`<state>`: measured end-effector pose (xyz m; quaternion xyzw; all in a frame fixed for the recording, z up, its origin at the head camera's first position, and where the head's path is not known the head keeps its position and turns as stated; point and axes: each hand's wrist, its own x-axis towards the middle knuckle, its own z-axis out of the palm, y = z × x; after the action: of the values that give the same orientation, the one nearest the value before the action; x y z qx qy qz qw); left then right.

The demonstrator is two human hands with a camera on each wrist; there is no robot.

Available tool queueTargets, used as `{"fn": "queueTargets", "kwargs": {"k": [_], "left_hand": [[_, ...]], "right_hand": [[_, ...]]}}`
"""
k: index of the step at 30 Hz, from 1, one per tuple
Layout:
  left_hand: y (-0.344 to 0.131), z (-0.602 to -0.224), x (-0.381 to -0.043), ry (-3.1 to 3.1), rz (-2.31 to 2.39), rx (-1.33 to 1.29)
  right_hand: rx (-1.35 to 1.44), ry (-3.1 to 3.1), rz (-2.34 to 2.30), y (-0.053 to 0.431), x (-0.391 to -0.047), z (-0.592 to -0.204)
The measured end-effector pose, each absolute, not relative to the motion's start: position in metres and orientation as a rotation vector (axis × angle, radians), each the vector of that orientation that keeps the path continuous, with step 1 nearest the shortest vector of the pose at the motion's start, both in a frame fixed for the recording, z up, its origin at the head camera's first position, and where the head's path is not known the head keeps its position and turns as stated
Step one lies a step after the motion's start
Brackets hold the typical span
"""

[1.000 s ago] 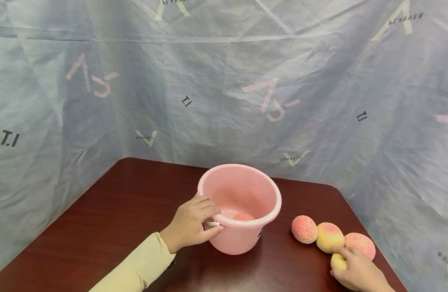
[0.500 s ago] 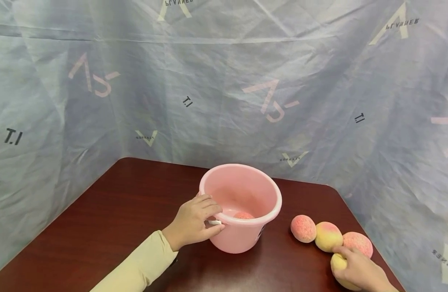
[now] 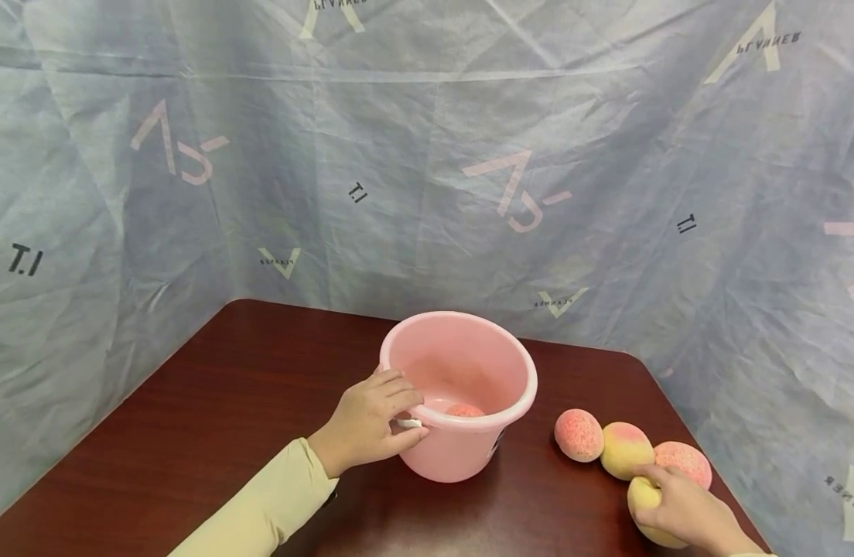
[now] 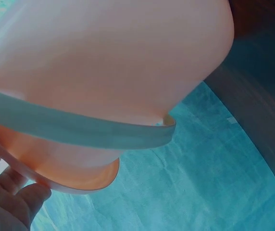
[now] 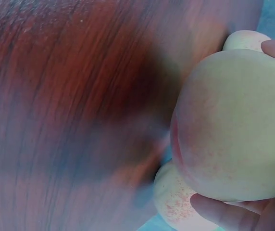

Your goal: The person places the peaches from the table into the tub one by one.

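Pink bucket [image 3: 444,458], 1: standing on the dark red-brown bench [image 3: 211,418], near the middle, mouth upward; whether slightly tilted, cannot be told. A flat band [image 4: 80,127], probably its carrying handle, crosses the side in the left wrist view.

Left grip [image 3: 367,422], 1: grasping the bucket's rim on the near left, fingers over the lip and thumb below it outside. The rim is likely chosen as a thin, easy hold that steadies the bucket and leaves its mouth uncovered.

Loose peach [image 3: 465,411], 1: inside the bucket, low down, seen partly over the near rim; the wall keeps it from rolling away.

Held peach [image 3: 644,497], 1: yellow with a red blush, at the bench's near right. Whether it bears on the bench cannot be told.

Right grip [image 3: 695,512], 1: grasping the held peach between thumb and fingers on opposite sides, a spread that probably suits a round, slippery-sided shape.

Remaining peaches, 3: speckled pink peach [image 3: 579,435], yellow-pink peach [image 3: 626,451], pale pink peach [image 3: 683,461]; close together in a row right of the bucket, seemingly grouped within the right grip's reach.
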<state>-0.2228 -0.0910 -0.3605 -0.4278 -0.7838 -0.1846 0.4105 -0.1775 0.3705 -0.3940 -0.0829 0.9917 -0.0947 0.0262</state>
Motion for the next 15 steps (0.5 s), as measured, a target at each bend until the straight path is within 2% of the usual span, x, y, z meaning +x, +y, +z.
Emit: {"fn": "queueTargets", "kwargs": {"k": [15], "left_hand": [[-0.090,-0.358,-0.222,-1.964,-0.470,-1.084]], "right_hand": [[-0.301,3.178,-0.299,0.361,-0.176,-0.378]]}}
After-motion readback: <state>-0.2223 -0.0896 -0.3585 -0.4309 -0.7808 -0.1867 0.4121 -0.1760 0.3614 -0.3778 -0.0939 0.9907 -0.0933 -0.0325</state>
